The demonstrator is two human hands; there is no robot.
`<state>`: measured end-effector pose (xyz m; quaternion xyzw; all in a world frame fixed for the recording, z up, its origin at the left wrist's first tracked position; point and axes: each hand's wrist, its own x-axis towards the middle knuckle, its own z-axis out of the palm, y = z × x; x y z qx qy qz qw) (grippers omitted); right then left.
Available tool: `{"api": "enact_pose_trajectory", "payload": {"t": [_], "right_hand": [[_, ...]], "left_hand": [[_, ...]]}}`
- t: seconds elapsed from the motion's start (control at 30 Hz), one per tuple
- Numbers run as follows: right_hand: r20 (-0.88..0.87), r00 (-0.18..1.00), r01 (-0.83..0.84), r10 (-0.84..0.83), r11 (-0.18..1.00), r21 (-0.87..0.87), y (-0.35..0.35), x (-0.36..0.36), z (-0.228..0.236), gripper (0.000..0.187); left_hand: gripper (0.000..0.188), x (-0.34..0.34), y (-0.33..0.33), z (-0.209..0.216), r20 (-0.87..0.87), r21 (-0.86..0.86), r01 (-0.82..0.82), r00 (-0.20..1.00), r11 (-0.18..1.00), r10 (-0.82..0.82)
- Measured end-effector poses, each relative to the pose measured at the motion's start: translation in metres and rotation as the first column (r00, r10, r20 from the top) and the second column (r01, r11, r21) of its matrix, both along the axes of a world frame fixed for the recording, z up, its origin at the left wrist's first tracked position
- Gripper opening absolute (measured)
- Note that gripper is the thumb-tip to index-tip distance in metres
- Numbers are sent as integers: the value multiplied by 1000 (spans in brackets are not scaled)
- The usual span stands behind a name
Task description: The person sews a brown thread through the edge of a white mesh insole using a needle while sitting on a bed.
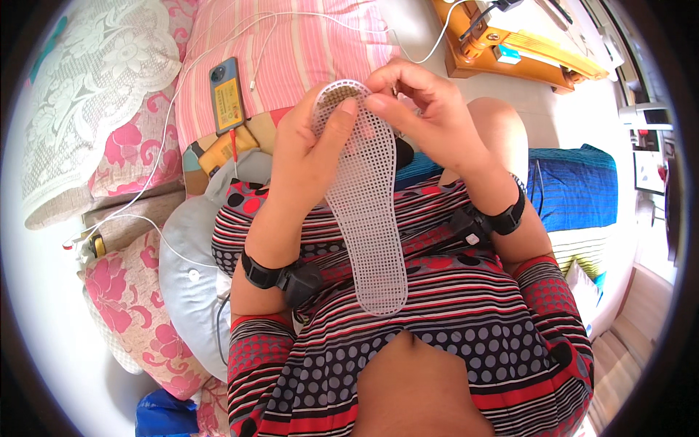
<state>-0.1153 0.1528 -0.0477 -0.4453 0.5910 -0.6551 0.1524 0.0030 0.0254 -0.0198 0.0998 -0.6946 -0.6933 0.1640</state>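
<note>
A white plastic mesh insole (pixel 371 211), long and full of small square holes, hangs in front of my chest with its narrower end toward me. My left hand (pixel 309 146) grips its far end, the thumb lying on top of the mesh and the fingers behind it. At the far right rim of the insole, my right hand (pixel 426 105) has its thumb and forefinger pinched together on the edge. Its other fingers curl behind, and whether they hold anything small I cannot make out.
A phone (pixel 227 98) with a red cable plugged in lies on a pink striped cloth (pixel 298 44) at the far left. White cables (pixel 164 138) run across the cushions. A grey pillow (pixel 186 233) rests by my left arm, a blue striped cloth (pixel 579 189) at right, wooden furniture (pixel 502 58) beyond.
</note>
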Motion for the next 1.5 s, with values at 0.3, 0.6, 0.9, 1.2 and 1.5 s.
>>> {"api": "enact_pose_trajectory", "payload": {"t": [0.3, 0.6, 0.9, 1.2, 1.5], "right_hand": [[287, 958, -22, 25, 1000, -15, 0, 3, 12, 7], [-22, 1000, 10, -8, 997, 76, 8, -4, 6, 15], [-179, 978, 116, -105, 992, 54, -1, 1, -1, 10], [-96, 991, 98, -93, 994, 40, -4, 0, -5, 13], [-16, 999, 48, -48, 999, -4, -5, -1, -13, 13]], "left_hand": [[19, -1, -1, 2, -23, 98, -36, 999, 995, 39], [19, 1, -3, 1, 18, 97, -53, 999, 994, 52], [19, 3, -5, -1, -26, 118, -25, 999, 993, 29], [20, 4, -5, -2, -54, 118, -2, 999, 993, 8], [20, 2, -3, -4, -54, 150, -23, 998, 988, 31]]}}
